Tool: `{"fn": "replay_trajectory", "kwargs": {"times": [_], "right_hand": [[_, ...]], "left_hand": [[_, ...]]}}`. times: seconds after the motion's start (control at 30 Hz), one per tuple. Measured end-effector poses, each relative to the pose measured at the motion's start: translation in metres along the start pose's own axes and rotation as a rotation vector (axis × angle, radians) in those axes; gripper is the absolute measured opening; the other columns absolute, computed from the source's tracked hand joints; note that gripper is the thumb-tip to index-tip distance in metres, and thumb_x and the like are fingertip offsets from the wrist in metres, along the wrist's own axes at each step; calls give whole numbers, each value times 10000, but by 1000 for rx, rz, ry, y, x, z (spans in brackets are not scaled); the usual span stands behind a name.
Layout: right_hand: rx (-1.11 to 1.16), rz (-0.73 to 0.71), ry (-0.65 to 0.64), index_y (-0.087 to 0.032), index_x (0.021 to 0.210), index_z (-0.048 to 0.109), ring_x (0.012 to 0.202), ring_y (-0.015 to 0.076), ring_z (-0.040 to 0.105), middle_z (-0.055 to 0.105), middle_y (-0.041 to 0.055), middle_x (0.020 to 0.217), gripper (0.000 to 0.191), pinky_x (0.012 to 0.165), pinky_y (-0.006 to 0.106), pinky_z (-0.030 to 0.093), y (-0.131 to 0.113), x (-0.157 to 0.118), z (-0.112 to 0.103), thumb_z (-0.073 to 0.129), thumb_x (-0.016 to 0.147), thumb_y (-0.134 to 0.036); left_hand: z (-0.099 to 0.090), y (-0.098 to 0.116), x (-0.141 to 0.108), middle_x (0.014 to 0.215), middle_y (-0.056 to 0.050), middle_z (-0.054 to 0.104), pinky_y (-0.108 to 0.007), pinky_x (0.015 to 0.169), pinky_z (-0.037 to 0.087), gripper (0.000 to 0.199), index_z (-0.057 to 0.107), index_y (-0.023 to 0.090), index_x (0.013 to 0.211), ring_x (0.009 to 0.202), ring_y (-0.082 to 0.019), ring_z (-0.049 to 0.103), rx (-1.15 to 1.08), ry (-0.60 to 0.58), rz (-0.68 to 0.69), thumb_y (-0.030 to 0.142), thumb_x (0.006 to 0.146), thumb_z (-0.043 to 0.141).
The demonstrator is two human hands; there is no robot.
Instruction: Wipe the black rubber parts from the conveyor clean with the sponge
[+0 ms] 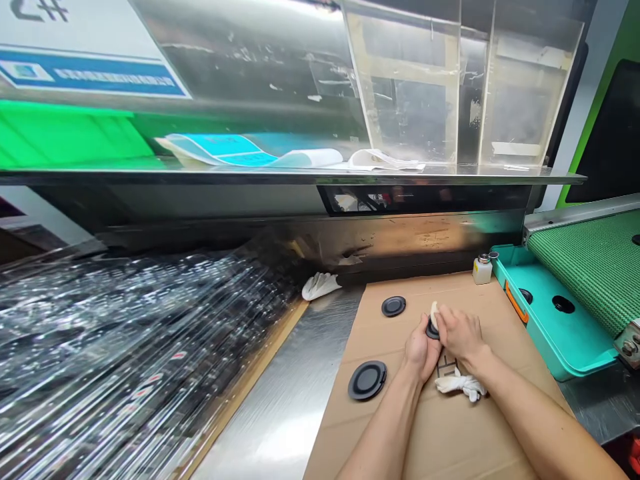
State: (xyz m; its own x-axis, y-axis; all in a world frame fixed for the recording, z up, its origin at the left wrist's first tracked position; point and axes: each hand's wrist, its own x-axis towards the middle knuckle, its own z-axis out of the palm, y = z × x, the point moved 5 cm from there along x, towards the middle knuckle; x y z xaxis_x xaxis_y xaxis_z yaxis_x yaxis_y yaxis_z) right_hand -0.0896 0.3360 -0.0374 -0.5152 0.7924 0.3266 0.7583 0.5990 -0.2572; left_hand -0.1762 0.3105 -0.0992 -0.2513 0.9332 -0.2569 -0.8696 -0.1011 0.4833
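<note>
My left hand [421, 349] is closed around a small black round part [431, 331], which is mostly hidden by my fingers. My right hand [461, 335] pinches a pale, off-white cloth-like piece [434, 315] against that part; its exact kind is hard to make out. Both hands are together above a cardboard sheet [440, 440]. A crumpled white glove [461, 385] lies just below my right hand. To the left of my hands are two black round discs with raised rims, a smaller one [393, 306] farther back and a larger one [367, 381] nearer me.
A small white bottle [483, 269] stands at the cardboard's back right corner. Right of it is a teal tray [585, 340] holding black round parts, beside a green conveyor belt [595, 260]. Clear plastic packs [150, 353] fill the left. Another white glove [320, 286] lies behind; a metal shelf [300, 177] overhangs.
</note>
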Motion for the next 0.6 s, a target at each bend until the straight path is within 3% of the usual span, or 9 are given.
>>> {"fn": "replay_trajectory", "kwargs": {"times": [0.07, 0.23, 0.33, 0.47, 0.6], "right_hand": [[-29, 57, 4, -256, 1132, 616, 821, 180, 671, 733, 60, 995, 358, 649, 243, 344, 6, -1, 2, 304, 1054, -412], [15, 6, -13, -289, 1150, 603, 838, 173, 679, 741, 21, 1012, 308, 642, 240, 333, 11, -7, 5, 349, 1044, -427], [-44, 121, -8, -278, 1156, 616, 821, 180, 683, 742, 46, 976, 371, 633, 238, 334, 12, -5, 5, 302, 1055, -447], [-82, 59, -41, -301, 1256, 591, 807, 186, 686, 739, 67, 993, 411, 659, 241, 366, 1, -4, 7, 284, 1052, -484], [-127, 175, -63, -290, 1257, 589, 804, 199, 691, 743, 74, 957, 416, 683, 252, 394, 9, -4, 9, 274, 1057, -474]], "left_hand": [[0, 1, 1, 1000, -135, 756, -367, 976, 556, 331, 687, 91, 1089, 952, -203, 722, 13, 3, -5, 253, 1021, 406], [1, -1, 3, 1072, -166, 742, -361, 1003, 542, 371, 686, 76, 1088, 1030, -211, 706, -30, 11, -33, 286, 1028, 385], [2, 0, 1, 1093, -166, 739, -392, 1009, 540, 370, 680, 80, 1112, 1062, -229, 698, 1, 7, -21, 286, 1026, 384], [6, 0, -2, 1126, -179, 728, -391, 1034, 525, 392, 681, 79, 1119, 1106, -242, 684, -22, -21, -55, 318, 1024, 385], [6, 1, -3, 1138, -162, 729, -393, 1050, 515, 371, 675, 93, 1128, 1117, -231, 680, -3, 17, -39, 299, 1027, 383]]}}
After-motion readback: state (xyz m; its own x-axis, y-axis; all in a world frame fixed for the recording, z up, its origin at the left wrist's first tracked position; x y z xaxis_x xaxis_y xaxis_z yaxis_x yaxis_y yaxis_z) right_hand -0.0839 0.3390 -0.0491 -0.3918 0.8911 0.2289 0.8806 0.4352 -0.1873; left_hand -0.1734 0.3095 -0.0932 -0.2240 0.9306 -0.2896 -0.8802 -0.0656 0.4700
